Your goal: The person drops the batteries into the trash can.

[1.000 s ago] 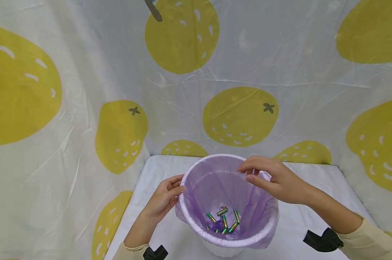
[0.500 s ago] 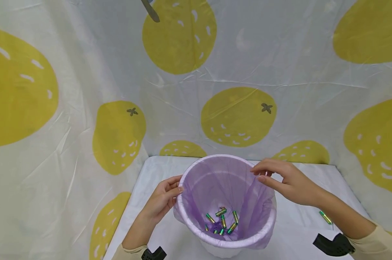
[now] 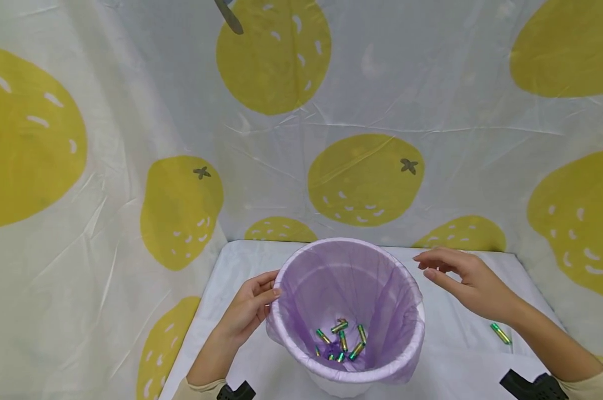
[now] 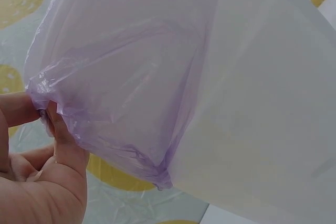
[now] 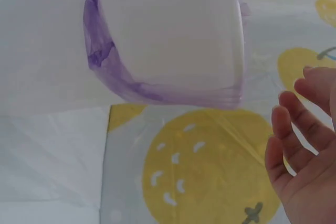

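Note:
A white trash bin [image 3: 342,387] stands tilted toward the camera, with a thin purple trash bag [image 3: 398,328] lining it and folded over the rim. Several green-and-gold batteries [image 3: 357,351] lie at the bottom of the bag. At the bin's left side my left hand [image 3: 244,308] grips the rim, thumb over the edge; the left wrist view shows its fingers [image 4: 20,109] on the bag's gathered edge. My right hand [image 3: 468,282] hovers just right of the bin, fingers loosely bent and holding nothing. In the right wrist view those fingers [image 5: 299,114] are apart from the bag.
One more green-and-gold battery [image 3: 501,334] lies on the white table [image 3: 461,361] beside the right forearm. A pale curtain [image 3: 271,178] printed with yellow fruit encloses the back and sides of the table.
My right hand has moved right, from above the bin's rim to beside it, letting go of the bag's edge. The lone battery on the table has come into view. My left hand stays put.

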A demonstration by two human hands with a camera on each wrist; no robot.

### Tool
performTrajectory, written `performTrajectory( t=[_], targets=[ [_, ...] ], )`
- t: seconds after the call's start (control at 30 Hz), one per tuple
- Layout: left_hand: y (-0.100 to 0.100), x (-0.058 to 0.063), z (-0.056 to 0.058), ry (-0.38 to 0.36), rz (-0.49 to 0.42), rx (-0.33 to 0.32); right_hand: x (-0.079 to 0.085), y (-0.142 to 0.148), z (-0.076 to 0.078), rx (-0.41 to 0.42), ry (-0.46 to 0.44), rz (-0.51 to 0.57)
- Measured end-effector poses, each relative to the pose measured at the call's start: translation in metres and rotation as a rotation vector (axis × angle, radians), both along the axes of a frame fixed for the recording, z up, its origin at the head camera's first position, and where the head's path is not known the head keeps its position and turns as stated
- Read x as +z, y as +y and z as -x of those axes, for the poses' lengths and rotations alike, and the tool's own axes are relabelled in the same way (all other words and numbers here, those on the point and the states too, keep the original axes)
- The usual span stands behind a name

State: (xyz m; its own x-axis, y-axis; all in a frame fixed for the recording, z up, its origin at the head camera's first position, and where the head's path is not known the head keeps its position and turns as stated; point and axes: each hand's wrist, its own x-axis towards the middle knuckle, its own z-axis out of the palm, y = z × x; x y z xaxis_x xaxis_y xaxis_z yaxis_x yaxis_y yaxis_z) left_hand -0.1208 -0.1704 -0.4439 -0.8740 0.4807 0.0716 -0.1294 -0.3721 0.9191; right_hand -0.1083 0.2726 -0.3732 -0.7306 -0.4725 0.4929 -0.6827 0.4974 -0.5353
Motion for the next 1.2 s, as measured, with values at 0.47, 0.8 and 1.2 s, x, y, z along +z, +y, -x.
performTrajectory(
  t=[0.47, 0.8, 1.2],
  targets=[
    [-0.002, 0.0, -0.001, 0.016, -0.009, -0.013, -0.019, 0.026, -0.007, -0.098, -0.034, -0.001],
    [-0.004, -0.002, -0.002, 0.014, -0.02, -0.011, -0.043, 0.046, -0.005, -0.195, -0.008, 0.009],
    [-0.002, 0.0, -0.003, -0.021, -0.02, 0.003, -0.07, 0.066, -0.011, -0.317, -0.053, 0.061]
  ],
)
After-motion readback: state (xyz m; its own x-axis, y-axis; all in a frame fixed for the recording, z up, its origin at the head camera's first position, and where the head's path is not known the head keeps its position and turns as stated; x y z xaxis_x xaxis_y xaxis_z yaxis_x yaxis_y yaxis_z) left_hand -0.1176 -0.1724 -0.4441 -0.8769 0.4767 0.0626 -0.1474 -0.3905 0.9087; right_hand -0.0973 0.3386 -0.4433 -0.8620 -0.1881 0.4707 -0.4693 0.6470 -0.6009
